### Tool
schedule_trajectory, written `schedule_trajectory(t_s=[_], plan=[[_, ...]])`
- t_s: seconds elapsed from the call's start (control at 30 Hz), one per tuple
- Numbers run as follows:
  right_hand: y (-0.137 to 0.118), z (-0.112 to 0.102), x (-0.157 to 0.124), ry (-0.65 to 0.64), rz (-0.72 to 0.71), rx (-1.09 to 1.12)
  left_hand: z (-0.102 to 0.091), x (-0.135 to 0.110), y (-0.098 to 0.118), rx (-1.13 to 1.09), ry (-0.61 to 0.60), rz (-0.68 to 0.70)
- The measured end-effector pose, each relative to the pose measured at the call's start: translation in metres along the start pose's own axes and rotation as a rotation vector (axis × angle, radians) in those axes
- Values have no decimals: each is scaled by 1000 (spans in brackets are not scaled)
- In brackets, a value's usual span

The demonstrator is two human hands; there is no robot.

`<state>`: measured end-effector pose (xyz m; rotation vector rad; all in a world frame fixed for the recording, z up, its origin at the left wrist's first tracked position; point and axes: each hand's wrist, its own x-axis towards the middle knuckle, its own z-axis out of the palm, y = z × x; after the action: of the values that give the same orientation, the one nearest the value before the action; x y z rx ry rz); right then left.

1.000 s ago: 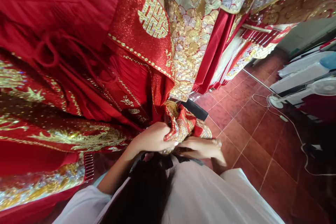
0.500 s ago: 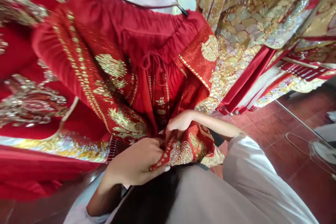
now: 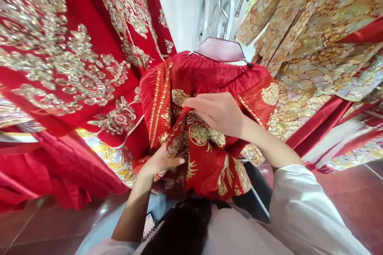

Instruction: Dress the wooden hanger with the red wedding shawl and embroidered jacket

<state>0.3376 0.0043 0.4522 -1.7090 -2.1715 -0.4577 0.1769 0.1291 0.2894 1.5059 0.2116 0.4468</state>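
A red skirt-like garment (image 3: 206,171) with gold embroidery and rows of gold beads hangs from a clip hanger (image 3: 220,49). My right hand (image 3: 223,113) is raised in front of it, its fingers closed on the upper edge of an embroidered panel. Lower on the same edge, my left hand (image 3: 158,162) grips the cloth, its thumb pointing right. Between them the panel's beaded border runs at a slant. Part of the gathered red top is hidden behind my right hand.
Red gowns with silver-gold beadwork (image 3: 74,59) hang close on the left. Gold scale-patterned garments (image 3: 311,63) hang on the right. Behind the hanger stands pale metal grillwork (image 3: 215,4). The floor is red tile (image 3: 350,203).
My right hand has risen with the panel's edge, spreading more embroidery below it. My left hand is also higher. The view has shifted, bringing the hanger's hook into sight.
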Motion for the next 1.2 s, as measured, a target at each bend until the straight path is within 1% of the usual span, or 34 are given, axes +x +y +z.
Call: schedule_trajectory(t_s=[0.03, 0.07, 0.17, 0.2, 0.23, 0.27, 0.33, 0.4, 0.47, 0.53, 0.6, 0.67, 0.73, 0.77, 0.83, 0.9, 0.97, 1.0, 1.07, 1.1, 1.13, 1.17, 1.2], plan=[[-1, 0, 11, 41, 11, -47, 1, 2, 1, -58, 54, -14], [-1, 1, 22, 75, 25, -85, 0, 3, 5, -107, 165, -7], [7, 8, 57, 154, 77, -160, -14, 4, 32, -158, 610, 45], [11, 12, 68, 170, 93, -179, -21, 3, 43, -131, 716, 69], [16, 17, 78, 179, 105, -194, -28, 2, 53, -84, 779, 100], [21, 22, 86, 183, 114, -204, -35, 0, 63, -25, 808, 144], [29, 28, 94, 177, 119, -202, -45, -4, 79, 106, 782, 213], [33, 28, 90, 156, 83, -160, -52, -10, 89, 213, 721, 211], [34, 21, 78, 137, 11, -97, -56, -14, 95, 282, 674, 168], [33, 9, 63, 117, -55, -35, -60, -15, 97, 319, 662, 158], [33, -1, 49, 92, -94, 13, -63, -12, 100, 344, 639, 180], [35, -7, 40, 72, -112, 43, -65, -5, 104, 373, 598, 223], [37, -5, 34, 84, -108, 42, -66, 3, 111, 394, 566, 281], [38, -2, 31, 110, -95, 29, -66, 7, 115, 393, 551, 312], [38, 6, 27, 215, -47, -8, -67, 21, 126, 379, 519, 377], [38, 14, 21, 385, 31, -31, -67, 42, 136, 383, 451, 441], [39, 20, 14, 559, 123, 7, -65, 71, 145, 384, 329, 478], [40, 22, 11, 614, 175, 58, -62, 87, 148, 357, 241, 476], [43, 25, 4, 639, 304, 206, -51, 119, 150, 279, 75, 444], [45, 26, 1, 626, 377, 281, -43, 133, 149, 251, 32, 416], [47, 27, -1, 613, 449, 344, -34, 145, 148, 258, 33, 378], [49, 29, -4, 612, 508, 391, -23, 155, 145, 288, 66, 341], [51, 31, -6, 624, 548, 424, -13, 162, 143, 333, 124, 311]])
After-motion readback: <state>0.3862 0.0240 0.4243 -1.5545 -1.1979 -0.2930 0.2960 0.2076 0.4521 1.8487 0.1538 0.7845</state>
